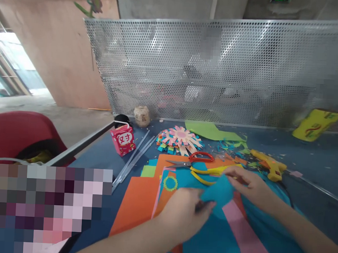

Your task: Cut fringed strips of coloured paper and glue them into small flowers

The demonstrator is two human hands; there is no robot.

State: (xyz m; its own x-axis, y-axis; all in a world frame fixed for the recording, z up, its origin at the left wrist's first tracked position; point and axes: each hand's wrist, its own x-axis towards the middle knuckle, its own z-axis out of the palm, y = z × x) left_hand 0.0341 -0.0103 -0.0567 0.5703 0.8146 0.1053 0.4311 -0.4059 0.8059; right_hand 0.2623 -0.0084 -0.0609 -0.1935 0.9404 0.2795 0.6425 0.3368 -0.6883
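Between my two hands is a small piece of blue paper (218, 193), tilted and a little blurred. My left hand (183, 214) is closed on its left edge, with the fingertips curled under. At its upper right corner my right hand (248, 183) pinches the paper between thumb and fingers. Beneath them lie a larger blue sheet (211, 238), a pink strip (245, 232) and an orange sheet (135, 204). Red-handled scissors (201, 157) rest on the pile just beyond my hands, beside yellow strips (203, 177). A green scalloped ring (170, 183) lies near my left hand.
A yellow glue gun (271, 166) with a cord lies to the right. Clear glue sticks (136, 155) and a pink drink carton (123, 140) stand left. Fringed paper flowers (179, 138), paper scraps and a green sheet (211, 131) lie before a perforated metal screen (189, 67).
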